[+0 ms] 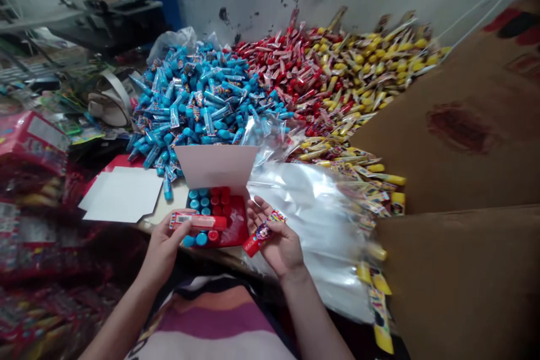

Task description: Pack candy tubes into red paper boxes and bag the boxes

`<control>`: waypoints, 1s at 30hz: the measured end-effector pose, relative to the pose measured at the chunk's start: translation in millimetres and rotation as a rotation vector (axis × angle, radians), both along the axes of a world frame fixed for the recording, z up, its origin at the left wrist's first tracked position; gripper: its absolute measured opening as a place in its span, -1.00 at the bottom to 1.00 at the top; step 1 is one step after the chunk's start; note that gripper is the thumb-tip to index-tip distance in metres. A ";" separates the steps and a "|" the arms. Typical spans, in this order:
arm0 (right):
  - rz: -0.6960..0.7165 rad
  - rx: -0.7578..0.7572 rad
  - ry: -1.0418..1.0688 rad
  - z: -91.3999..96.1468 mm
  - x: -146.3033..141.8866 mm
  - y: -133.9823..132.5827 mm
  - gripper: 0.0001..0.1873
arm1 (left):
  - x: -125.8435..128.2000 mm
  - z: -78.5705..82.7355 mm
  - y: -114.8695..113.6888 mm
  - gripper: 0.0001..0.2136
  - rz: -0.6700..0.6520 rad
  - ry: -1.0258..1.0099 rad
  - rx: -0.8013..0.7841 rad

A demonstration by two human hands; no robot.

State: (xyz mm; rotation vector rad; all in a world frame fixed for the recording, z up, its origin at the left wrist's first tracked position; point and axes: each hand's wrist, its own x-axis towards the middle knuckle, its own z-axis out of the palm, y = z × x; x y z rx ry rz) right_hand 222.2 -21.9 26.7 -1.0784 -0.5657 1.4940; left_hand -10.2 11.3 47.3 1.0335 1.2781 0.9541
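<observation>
My left hand (pixel 165 243) pinches a red tube with a printed label (pixel 206 221), held level over an open box. In my right hand (pixel 287 247) lies a second red tube with a colourful wrapper (pixel 254 243), gripped by thumb and fingers, at the box's right side. The box's white lid flap (pixel 217 167) stands raised at the back. Upright inside are several blue tubes (pixel 194 195) on the left and several red tubes (pixel 225 192) in the middle. Part of the box's inside is hidden behind my left hand and its tube.
Piles of blue tubes (pixel 202 95), red tubes (pixel 291 67) and yellow tubes (pixel 375 62) lie behind the box. White card sheets (pixel 122 194) are at left, clear plastic bags (pixel 312 225) at right. A cardboard box (pixel 455 270) borders the right; packed pink boxes (pixel 31 143) stand far left.
</observation>
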 end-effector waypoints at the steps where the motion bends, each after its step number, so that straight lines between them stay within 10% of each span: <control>1: 0.021 0.008 0.003 2.8 -2.6 0.5 -0.40 | 2.2 -2.1 -3.4 -0.65 -0.054 -0.051 -0.046; 8: 0.156 0.099 -0.057 0.0 -24.5 15.5 -0.42 | 32.1 2.4 -9.1 -0.69 -0.481 -0.304 -0.204; 15: 0.530 0.166 -0.150 1.7 -34.3 32.0 -0.47 | 44.0 7.1 -0.1 -0.67 -0.643 -0.346 -0.322; 30: 0.033 0.073 -0.032 -27.0 -38.7 -29.2 -0.46 | 59.6 -2.0 -6.5 -0.69 0.008 -0.673 -0.386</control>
